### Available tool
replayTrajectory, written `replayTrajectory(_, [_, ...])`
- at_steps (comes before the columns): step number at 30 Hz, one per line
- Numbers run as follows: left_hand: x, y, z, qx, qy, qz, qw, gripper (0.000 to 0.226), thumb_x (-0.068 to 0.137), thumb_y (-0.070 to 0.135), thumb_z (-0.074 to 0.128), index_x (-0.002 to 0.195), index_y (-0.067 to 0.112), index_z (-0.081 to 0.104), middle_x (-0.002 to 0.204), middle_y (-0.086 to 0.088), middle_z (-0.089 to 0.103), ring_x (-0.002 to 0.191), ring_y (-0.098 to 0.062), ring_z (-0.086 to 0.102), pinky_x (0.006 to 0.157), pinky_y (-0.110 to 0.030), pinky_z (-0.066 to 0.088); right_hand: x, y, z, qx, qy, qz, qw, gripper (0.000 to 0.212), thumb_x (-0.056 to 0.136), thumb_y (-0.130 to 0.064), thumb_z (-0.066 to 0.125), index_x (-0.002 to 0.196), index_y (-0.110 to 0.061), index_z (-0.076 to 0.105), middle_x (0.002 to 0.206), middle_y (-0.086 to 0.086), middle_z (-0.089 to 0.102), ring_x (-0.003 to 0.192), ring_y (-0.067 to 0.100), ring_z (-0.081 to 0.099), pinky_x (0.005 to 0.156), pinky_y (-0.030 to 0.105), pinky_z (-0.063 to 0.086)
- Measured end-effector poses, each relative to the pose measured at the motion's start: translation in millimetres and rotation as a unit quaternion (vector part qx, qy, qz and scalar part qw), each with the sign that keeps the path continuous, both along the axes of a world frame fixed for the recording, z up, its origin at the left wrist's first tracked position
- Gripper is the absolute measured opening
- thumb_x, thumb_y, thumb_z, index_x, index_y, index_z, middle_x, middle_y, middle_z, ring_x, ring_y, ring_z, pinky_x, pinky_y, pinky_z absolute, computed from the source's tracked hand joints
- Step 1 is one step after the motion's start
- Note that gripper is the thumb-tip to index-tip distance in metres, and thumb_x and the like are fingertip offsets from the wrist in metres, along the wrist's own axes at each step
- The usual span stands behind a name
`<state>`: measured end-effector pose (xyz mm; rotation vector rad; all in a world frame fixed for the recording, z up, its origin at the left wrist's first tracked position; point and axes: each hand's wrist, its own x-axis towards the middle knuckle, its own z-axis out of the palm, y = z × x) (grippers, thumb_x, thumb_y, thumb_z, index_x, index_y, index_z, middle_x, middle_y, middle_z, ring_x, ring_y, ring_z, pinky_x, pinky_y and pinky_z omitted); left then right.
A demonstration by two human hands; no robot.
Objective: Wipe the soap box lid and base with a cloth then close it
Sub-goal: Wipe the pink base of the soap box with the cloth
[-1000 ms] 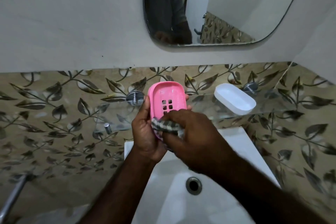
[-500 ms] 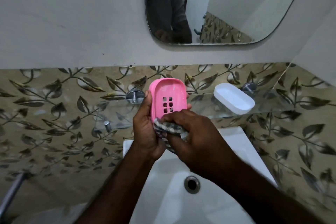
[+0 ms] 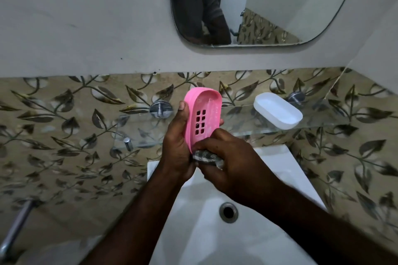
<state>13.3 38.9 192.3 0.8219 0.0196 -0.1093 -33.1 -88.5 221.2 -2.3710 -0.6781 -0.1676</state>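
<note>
Left hand [image 3: 178, 148] grips the slotted pink plastic soap-box base [image 3: 203, 114] upright over the white sink [image 3: 280, 178], right hand [image 3: 232, 163] pinches a bunched grey-striped cloth [image 3: 207, 157] against its lower end: base-wiping underway, and next the white oval lid [image 3: 277, 111] on the glass shelf [image 3: 323, 118] needs fetching.

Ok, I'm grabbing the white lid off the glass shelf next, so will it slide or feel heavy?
Probably light: the white lid looks like thin, hollow plastic. It may slide easily, since it rests on the smooth glass shelf. Near the front edge, a push could drop it.
</note>
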Motion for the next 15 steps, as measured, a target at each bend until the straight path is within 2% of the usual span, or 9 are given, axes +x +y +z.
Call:
replayTrajectory(3, [3.7, 3.1, -1.0, -0.006, -0.01, -0.001, 1.0, 0.056, 0.083, 0.051, 0.052, 0.119, 0.009, 0.062, 0.104, -0.019, 0.07, 0.094, -0.034, 0.068, 0.08, -0.042, 0.058, 9.9, -8.6, -4.2, -0.119, -0.046, -0.034, 0.991, 0.021, 0.086, -0.033, 0.061, 0.106, -0.028, 0.064, 0.108, -0.004, 0.055, 0.089, 0.024, 0.061, 0.068, 0.041, 0.052])
replayTrajectory(5, [2.3, 0.0, -1.1, -0.003, 0.001, -0.004, 1.0, 0.058, 0.082, 0.052, 0.053, 0.119, 0.007, 0.063, 0.105, -0.02, 0.068, 0.094, -0.033, 0.067, 0.079, -0.042, 0.057, 12.5, -7.9, -3.2, -0.103, -0.026, -0.031, 0.994, 0.02, 0.085, -0.032, 0.064, 0.105, -0.025, 0.064, 0.109, -0.002, 0.057, 0.091, 0.024, 0.061, 0.072, 0.041, 0.052])
replayTrajectory(9, [-1.5, -6.5, -1.2, 0.007, 0.017, -0.016, 1.0, 0.076, 0.073, 0.059, 0.058, 0.123, 0.003, 0.06, 0.11, -0.029, 0.064, 0.094, -0.038, 0.066, 0.079, -0.042, 0.058, 6.2, 2.9, -1.1, -0.006, -0.028, 0.002, 1.0, 0.015, 0.082, -0.024, 0.068, 0.095, -0.018, 0.065, 0.09, -0.002, 0.06, 0.082, 0.018, 0.058, 0.072, 0.034, 0.048])
replayTrajectory(12, [1.9, -0.3, -4.6, 0.011, 0.001, -0.009, 1.0, 0.069, 0.077, 0.056, 0.056, 0.124, 0.007, 0.06, 0.113, -0.026, 0.066, 0.099, -0.039, 0.066, 0.085, -0.046, 0.055, 8.1, -1.8, -9.2, -0.087, -0.064, 0.012, 0.994, 0.022, 0.084, -0.029, 0.059, 0.104, -0.02, 0.064, 0.1, 0.001, 0.059, 0.085, 0.025, 0.061, 0.068, 0.039, 0.051])
replayTrajectory(15, [4.0, 0.0, -8.6, 0.011, -0.013, 0.0, 1.0, 0.069, 0.073, 0.053, 0.059, 0.125, 0.008, 0.058, 0.101, -0.015, 0.071, 0.091, -0.03, 0.07, 0.076, -0.041, 0.058, 16.8, -13.8, -16.9, -0.152, -0.09, -0.024, 0.984, 0.019, 0.086, -0.029, 0.063, 0.105, -0.026, 0.065, 0.109, -0.001, 0.06, 0.086, 0.025, 0.062, 0.064, 0.038, 0.051])
